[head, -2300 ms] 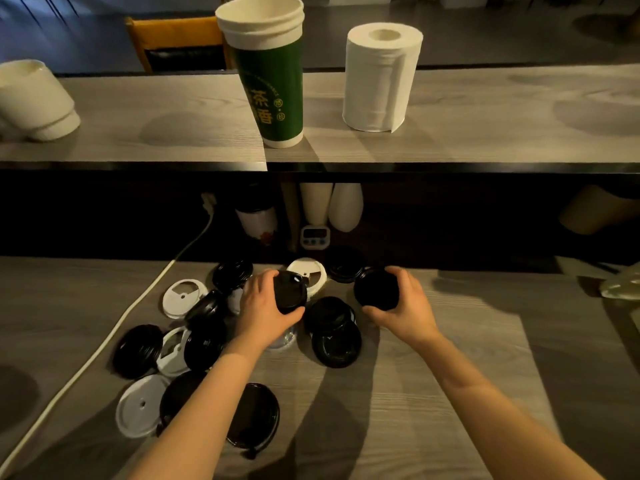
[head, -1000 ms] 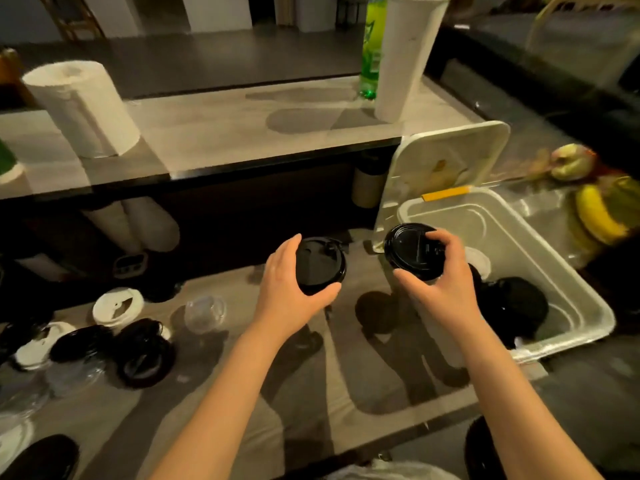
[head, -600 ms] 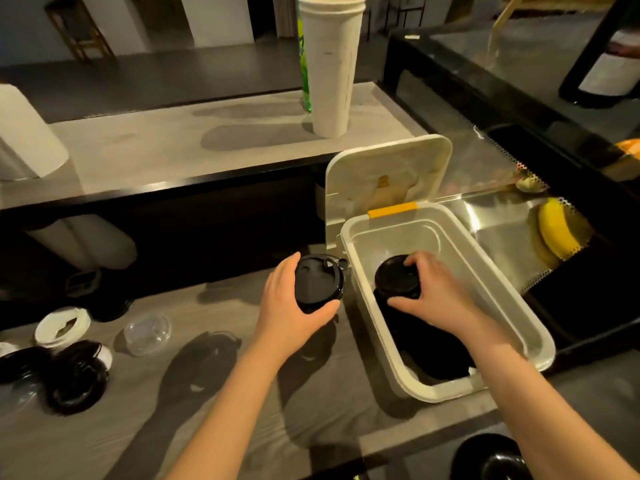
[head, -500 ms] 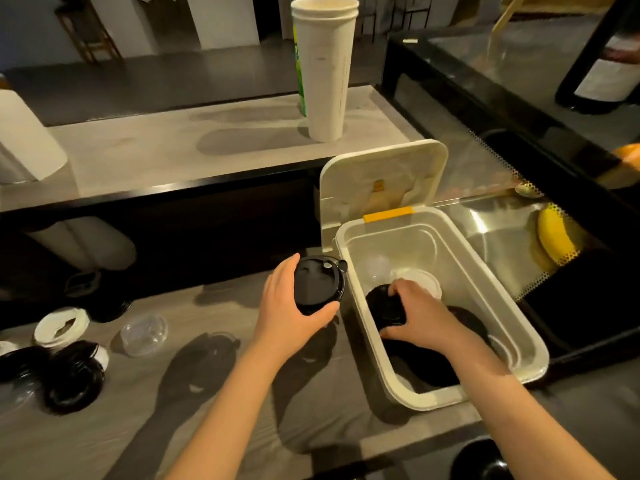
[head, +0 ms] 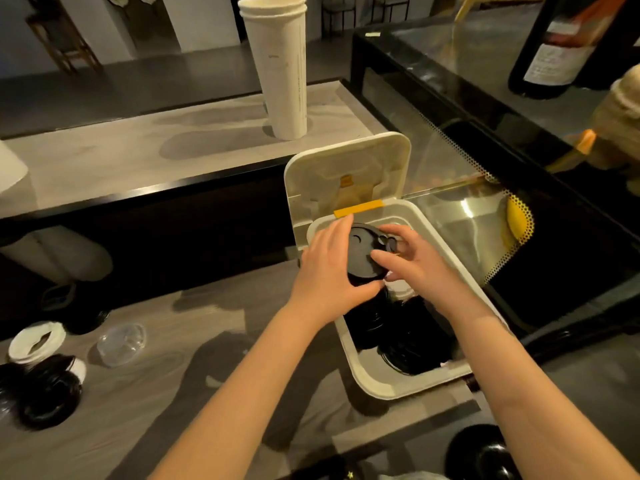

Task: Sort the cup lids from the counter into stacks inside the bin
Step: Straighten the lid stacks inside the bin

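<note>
Black, thin moulded plastic: the black lid (head: 363, 252) is held just above the far end of the open white bin (head: 381, 389). The left hand (head: 329, 278) clamps it, thumb and fingers curled round the rim; the right hand (head: 419, 268) pinches its right edge with bent fingers. I think it is best to lower it flat, centred on the glossy black stack (head: 408, 341) inside, so the ridges nest. More round lids (head: 48, 386) wait on the wood-grain counter (head: 173, 393)

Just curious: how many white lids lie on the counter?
2: one white lid far left, a second lid peeking from under black lids beside it; more may be hidden.
</note>
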`<state>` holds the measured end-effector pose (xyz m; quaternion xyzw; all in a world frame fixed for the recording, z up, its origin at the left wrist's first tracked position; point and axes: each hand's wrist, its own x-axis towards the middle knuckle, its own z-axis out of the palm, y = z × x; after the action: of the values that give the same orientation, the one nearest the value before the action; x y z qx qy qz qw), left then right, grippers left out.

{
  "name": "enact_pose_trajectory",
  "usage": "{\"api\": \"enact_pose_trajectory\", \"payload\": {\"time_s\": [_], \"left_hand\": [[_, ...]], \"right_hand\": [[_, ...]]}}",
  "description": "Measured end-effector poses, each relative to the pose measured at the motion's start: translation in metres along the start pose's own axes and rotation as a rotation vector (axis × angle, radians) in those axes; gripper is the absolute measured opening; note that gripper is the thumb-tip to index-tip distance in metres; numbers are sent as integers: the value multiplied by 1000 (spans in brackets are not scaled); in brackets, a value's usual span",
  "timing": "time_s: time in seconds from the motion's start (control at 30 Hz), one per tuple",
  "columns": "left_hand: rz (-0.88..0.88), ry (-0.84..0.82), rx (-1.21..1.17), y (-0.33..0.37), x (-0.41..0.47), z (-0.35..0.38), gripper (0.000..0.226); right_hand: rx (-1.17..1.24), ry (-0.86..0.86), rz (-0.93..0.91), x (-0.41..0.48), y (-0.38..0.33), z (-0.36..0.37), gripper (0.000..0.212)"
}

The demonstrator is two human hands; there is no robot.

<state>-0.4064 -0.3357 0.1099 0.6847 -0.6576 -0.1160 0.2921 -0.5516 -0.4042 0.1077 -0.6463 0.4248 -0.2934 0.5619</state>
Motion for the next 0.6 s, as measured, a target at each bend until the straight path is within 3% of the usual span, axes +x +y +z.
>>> {"api": "enact_pose_trajectory", "payload": {"time_s": [0.13, 0.23, 0.3, 0.37, 0.47, 0.6], "left_hand": [[63, -88, 33, 0, 3, 15, 86], [77, -315, 247, -16, -3, 24, 52], [60, -448, 324, -24, -7, 30, 42], [52, -457, 330, -28, -10, 34, 38], [55, -442, 345, -31, -9, 38, 37], [61, -429, 374, -31, -9, 38, 38]], "right_hand": [[-27, 140, 58, -6, -4, -25, 36], [-200, 158, 137, -14, 6, -46, 39], [-309, 122, 188, -21, 19, -54, 37], [-458, 79, 233, -26, 31, -57, 33], [-878, 89, 231, -28, 48, -52, 40], [-942, 161, 159, -34, 56, -36, 47]]}}
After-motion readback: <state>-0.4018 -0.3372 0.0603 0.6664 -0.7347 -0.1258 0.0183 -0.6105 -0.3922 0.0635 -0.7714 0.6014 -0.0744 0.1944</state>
